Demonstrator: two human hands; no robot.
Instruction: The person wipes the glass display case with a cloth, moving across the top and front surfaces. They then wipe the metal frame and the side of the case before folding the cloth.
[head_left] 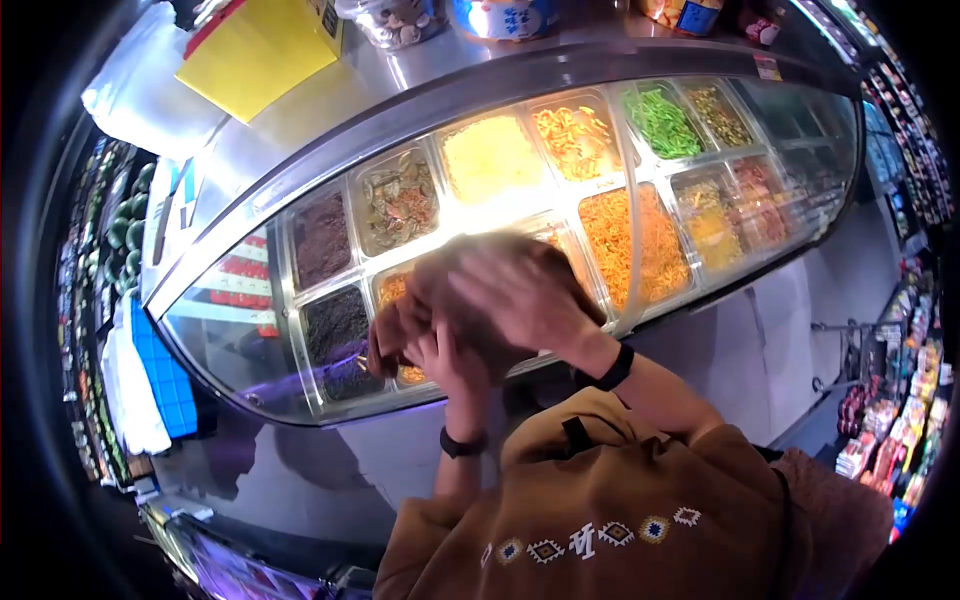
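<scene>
A brown cloth (pixel 490 350) is gathered under and between the two hands. Its left part is touched by the fingers of the left hand (pixel 450 362); whether they are clenched on it cannot be told. The right hand (pixel 530 305), blurred, is held flat and unclenched over the cloth's upper right part, its fingers extended. The cloth is bunched above the near edge of the glass-topped display case (pixel 205 335), left of the middle, and some trays are partly covered by it. To its right, an orange shredded food (pixel 635 245) is seen; toward the left corner, a black food (pixel 338 325). Along the far edge, a pale yellow food (pixel 490 155) and green food (pixel 662 122) are set. Beyond that edge, a yellow box (pixel 262 58) is placed on a metal counter (pixel 375 70).
</scene>
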